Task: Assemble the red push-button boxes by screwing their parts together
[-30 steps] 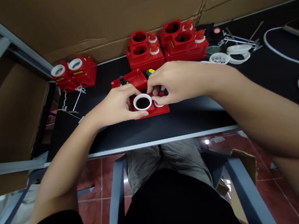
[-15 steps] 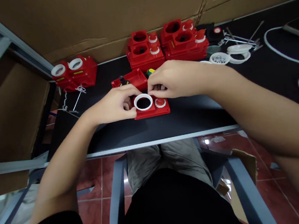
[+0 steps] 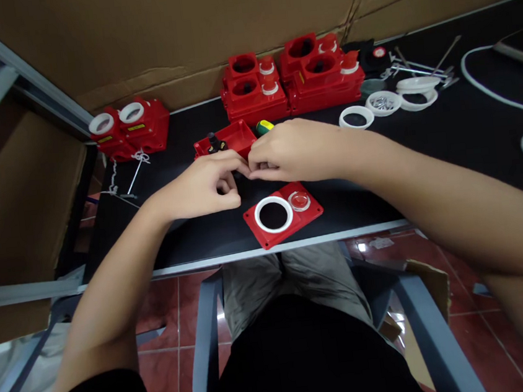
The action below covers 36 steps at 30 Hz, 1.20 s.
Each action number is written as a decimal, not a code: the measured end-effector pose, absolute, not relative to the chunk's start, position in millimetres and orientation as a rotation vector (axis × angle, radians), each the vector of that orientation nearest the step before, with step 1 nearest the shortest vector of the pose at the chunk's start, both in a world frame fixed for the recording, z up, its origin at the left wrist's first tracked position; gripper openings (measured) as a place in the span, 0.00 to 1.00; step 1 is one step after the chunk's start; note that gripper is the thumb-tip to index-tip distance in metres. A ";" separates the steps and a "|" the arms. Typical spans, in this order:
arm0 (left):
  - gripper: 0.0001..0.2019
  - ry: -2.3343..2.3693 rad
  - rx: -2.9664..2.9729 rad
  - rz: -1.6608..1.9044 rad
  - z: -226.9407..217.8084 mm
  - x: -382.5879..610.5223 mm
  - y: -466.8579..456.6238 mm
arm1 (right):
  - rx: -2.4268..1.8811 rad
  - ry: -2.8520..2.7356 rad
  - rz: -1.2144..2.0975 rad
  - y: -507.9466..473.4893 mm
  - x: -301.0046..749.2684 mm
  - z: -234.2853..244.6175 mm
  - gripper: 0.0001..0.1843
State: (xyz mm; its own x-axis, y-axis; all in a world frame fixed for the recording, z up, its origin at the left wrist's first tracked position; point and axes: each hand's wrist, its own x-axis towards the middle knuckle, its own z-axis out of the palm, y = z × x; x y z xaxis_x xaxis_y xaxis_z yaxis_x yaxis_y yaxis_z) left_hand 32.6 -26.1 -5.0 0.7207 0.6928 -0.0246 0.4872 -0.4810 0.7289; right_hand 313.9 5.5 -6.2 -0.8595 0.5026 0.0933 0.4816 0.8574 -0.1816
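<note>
On the black tabletop near its front edge, a red cover plate point(image 3: 288, 233) lies askew, with a white ring point(image 3: 258, 216) round its large hole and a clear red lens in a white collar point(image 3: 300, 200). Neither hand touches it. My left hand point(image 3: 204, 183) hovers behind and left of the plate, fingers curled and thumb apart, with nothing visible in it. Its index tip meets the pinched fingers of my right hand point(image 3: 280, 153); anything between those fingertips is hidden. Just behind both hands sits an open red box point(image 3: 242, 137) with a black part point(image 3: 213, 142) inside.
Assembled red housings point(image 3: 256, 100) stand along the cardboard wall point(image 3: 178, 30), two more red housings point(image 3: 154, 129) at left. A green-yellow handle point(image 3: 263, 127) lies behind my right hand. At right are white rings point(image 3: 356, 117), a dish of screws point(image 3: 383, 103), metal rods and a white cable point(image 3: 489, 94).
The red cover plate has been let go and now lies turned, closer to the table's front edge. My right hand has shifted slightly left, bringing its fingertips to my left hand.
</note>
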 end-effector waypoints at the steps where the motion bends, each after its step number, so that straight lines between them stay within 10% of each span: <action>1: 0.17 0.890 2.171 0.336 -4.1 32.7 -26.5 | -0.785 -2.861 0.263 6.1 317.2 -4.1 0.19; 10: 0.43 0.876 2.221 0.282 1.1 31.4 -29.1 | -0.549 -2.908 0.961 -12.1 348.2 19.9 0.44; 18: 0.37 0.875 2.180 0.275 1.4 25.6 -21.4 | -0.793 -2.903 0.760 -7.7 328.9 12.6 0.20; 36: 0.33 0.957 2.318 0.368 -8.9 29.1 -17.6 | -0.847 -2.840 0.718 11.0 333.9 5.6 0.19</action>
State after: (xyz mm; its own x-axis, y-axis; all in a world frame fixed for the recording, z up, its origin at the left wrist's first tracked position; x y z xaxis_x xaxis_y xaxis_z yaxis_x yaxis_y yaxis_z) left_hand 29.1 -17.6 -8.9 0.7021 0.7116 0.0261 0.5460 -0.5616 0.6217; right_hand 333.9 11.0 5.6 -0.8419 0.5379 -0.0443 0.4943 0.7354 -0.4636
